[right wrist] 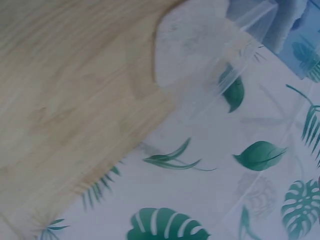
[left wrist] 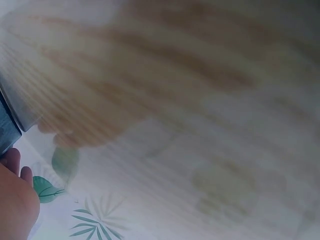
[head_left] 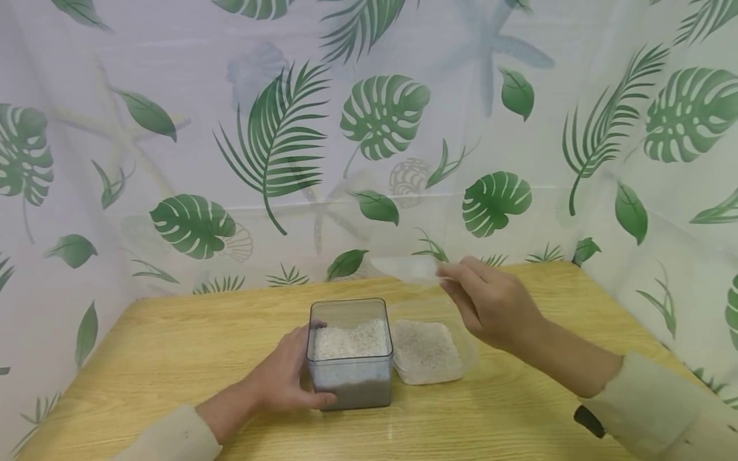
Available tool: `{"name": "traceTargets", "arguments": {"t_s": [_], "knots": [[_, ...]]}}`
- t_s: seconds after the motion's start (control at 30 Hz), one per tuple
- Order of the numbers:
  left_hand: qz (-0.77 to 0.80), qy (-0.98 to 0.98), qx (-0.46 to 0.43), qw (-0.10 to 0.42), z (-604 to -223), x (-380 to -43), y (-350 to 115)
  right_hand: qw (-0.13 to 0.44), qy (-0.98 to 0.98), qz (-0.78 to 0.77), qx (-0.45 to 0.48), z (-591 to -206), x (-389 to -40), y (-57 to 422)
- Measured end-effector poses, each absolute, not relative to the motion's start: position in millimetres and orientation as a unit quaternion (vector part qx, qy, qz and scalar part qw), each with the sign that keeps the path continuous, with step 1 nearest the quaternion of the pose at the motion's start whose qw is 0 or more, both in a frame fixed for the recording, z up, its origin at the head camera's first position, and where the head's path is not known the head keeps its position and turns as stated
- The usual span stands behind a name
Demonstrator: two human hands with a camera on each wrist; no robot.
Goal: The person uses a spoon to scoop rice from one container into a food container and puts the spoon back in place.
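A square grey-tinted clear box (head_left: 350,384) holds pale granules (head_left: 353,339) above a darker bottom layer. My left hand (head_left: 284,378) grips its left side, thumb across the front and fingertips at the back-left edge. In the left wrist view, part of that hand (left wrist: 17,205) shows beside a corner of the box (left wrist: 7,125). My right hand (head_left: 492,307) pinches a thin, translucent whitish piece (head_left: 406,269) above the table's far edge; its exact kind is unclear. Below it sits a low clear tub (head_left: 429,378) of similar granules (right wrist: 190,42), touching or very near the box.
The wood-grain table (head_left: 190,346) runs back to a white curtain (head_left: 369,141) printed with green leaves and shells, which also closes off both sides. A dark object (head_left: 589,421) shows at the right sleeve's cuff.
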State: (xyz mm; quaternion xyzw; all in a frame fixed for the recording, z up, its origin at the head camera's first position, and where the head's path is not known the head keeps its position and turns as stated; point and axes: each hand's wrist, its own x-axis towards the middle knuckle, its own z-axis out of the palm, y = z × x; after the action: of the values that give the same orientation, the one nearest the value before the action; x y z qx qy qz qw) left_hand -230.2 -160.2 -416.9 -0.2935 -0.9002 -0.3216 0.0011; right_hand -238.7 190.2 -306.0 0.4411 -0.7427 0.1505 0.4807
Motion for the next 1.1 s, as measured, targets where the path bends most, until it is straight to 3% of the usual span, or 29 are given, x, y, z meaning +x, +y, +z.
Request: {"name": "traceTargets", "arguments": {"t_s": [0.3, 0.63, 1.1], "knots": [[-0.320, -0.902, -0.290, -0.005, -416.7, -231.6, -160.2, 0.484, -0.692, 0.113, 0.524, -291.0, -233.0, 155.8], [-0.326, -0.897, -0.299, 0.003, -417.4, -232.0, -162.2, 0.410, -0.692, -0.009, 0.594, -282.9, -231.4, 117.0], [-0.322, -0.902, -0.288, -0.007, -417.3, -231.7, -161.8, 0.352, -0.698, -0.192, 0.593, -284.1, -223.5, 101.1]]}}
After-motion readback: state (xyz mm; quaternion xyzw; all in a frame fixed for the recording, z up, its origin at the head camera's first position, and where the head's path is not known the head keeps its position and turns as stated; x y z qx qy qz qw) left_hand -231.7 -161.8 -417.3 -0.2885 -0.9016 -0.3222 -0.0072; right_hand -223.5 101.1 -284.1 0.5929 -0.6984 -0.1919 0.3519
